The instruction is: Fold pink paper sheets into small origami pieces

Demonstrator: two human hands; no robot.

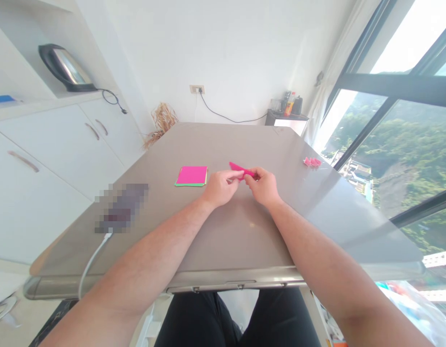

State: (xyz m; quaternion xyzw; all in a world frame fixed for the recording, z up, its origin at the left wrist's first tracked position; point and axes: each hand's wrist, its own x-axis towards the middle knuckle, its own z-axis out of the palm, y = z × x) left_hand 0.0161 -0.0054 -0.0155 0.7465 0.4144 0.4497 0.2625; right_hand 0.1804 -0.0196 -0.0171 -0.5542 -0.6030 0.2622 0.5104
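A folded piece of magenta paper point(236, 166) is held between both hands above the middle of the table. My left hand point(223, 187) pinches it from the left, with the fingers stretched along its lower edge. At its right end, my right hand point(262, 185) grips the paper between thumb and fingers. Part of the paper is hidden behind the fingers. Left of my left hand lies a stack of square coloured paper point(192, 175), magenta on top with green showing at the edge. Several small folded pink paper pieces point(312, 162) sit at the table's right side.
The grey table point(223, 231) has a raised front edge. A blurred, pixelated object point(123, 209) with a white cable point(92, 258) lies at the left. Beyond the table stand dried plants point(162, 120) and a small cabinet point(286, 123) with bottles. Windows line the right.
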